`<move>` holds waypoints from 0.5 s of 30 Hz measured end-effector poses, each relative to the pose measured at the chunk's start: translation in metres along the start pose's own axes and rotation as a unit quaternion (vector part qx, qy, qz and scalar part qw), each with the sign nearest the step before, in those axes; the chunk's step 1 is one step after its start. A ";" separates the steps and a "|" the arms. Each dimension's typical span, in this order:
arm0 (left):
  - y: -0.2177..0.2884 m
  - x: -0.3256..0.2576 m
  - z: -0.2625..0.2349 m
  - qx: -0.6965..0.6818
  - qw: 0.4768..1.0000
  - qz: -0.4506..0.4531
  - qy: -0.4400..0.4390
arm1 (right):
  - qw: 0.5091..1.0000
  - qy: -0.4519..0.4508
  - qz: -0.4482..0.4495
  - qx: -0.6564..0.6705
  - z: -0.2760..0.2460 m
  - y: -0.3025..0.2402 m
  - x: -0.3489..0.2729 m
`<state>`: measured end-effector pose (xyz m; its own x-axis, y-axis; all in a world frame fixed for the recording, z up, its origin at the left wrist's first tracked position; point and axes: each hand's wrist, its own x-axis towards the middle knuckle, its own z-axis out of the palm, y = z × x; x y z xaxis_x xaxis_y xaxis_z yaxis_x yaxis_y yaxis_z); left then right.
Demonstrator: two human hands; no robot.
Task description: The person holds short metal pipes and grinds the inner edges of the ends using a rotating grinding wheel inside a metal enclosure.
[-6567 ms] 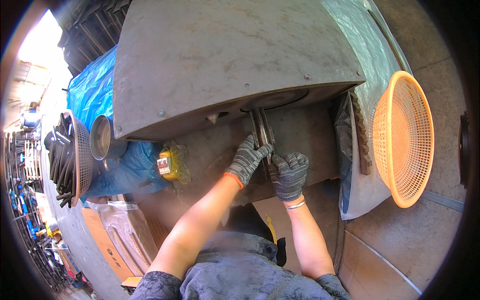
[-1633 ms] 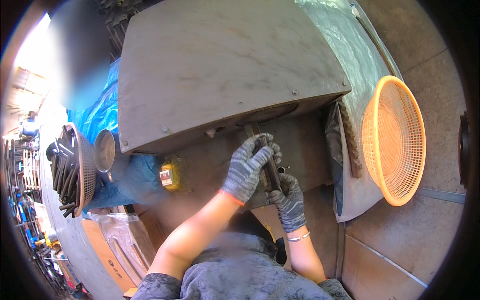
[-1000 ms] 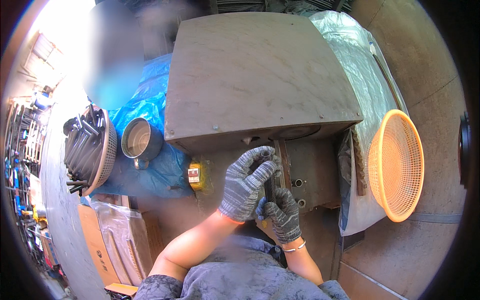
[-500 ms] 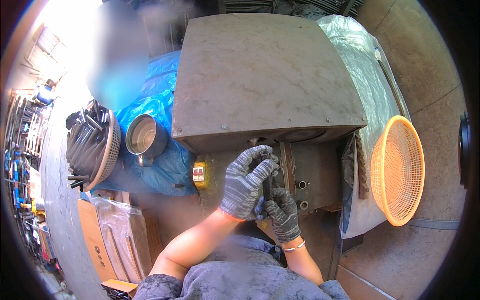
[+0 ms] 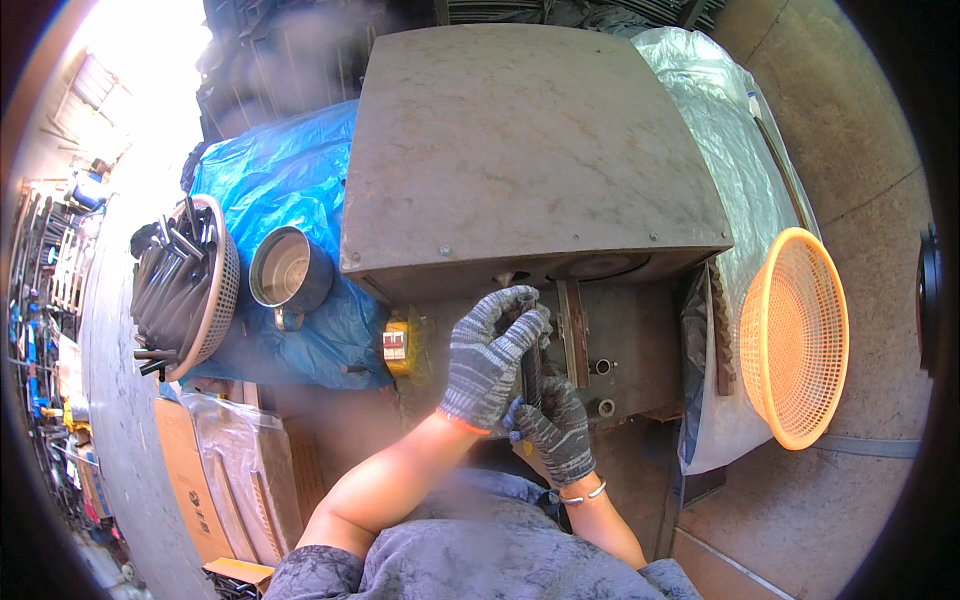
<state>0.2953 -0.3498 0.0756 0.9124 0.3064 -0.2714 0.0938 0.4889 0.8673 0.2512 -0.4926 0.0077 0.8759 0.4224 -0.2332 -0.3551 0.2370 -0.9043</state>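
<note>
A short dark metal tube (image 5: 531,374) is held roughly upright in front of my body. My left hand (image 5: 484,362), in a grey striped knit glove, closes round its upper part. Lower down, my right hand (image 5: 556,432), gloved the same way, grips the lower end. Just beyond the left fingertips, a small pointed metal tip (image 5: 509,277) shows under the front edge of a large grey metal machine housing (image 5: 540,150). A flat metal bar (image 5: 574,330) stands beside the tube on its right. The tube's top end is partly hidden by my fingers.
Left on blue plastic sheeting (image 5: 265,180) are a metal mug (image 5: 290,270) and a basket (image 5: 222,290) full of dark tubes. A yellow box (image 5: 398,346) sits by the machine. An orange mesh basket (image 5: 797,340) stands at right. Cardboard (image 5: 192,480) lies lower left.
My hands and the tube have shifted very slightly, both still holding it. A blurred person at the upper left has gone out of view, uncovering more blue sheeting.
</note>
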 end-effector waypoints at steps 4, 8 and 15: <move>0.000 0.000 0.001 -0.002 1.000 0.007 -0.002 | 0.999 -0.004 0.024 0.030 0.002 -0.006 -0.002; -0.001 -0.001 0.001 -0.008 1.000 0.009 -0.006 | 0.996 -0.006 0.059 0.068 0.007 -0.016 -0.005; 0.000 -0.002 0.003 -0.015 1.000 -0.001 -0.004 | 0.992 -0.078 0.059 0.074 -0.005 -0.004 -0.005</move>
<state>0.2944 -0.3526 0.0778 0.9156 0.2988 -0.2692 0.0833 0.5140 0.8537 0.2502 -0.5003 0.0104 0.7678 0.5826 -0.2666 -0.5072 0.2984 -0.8085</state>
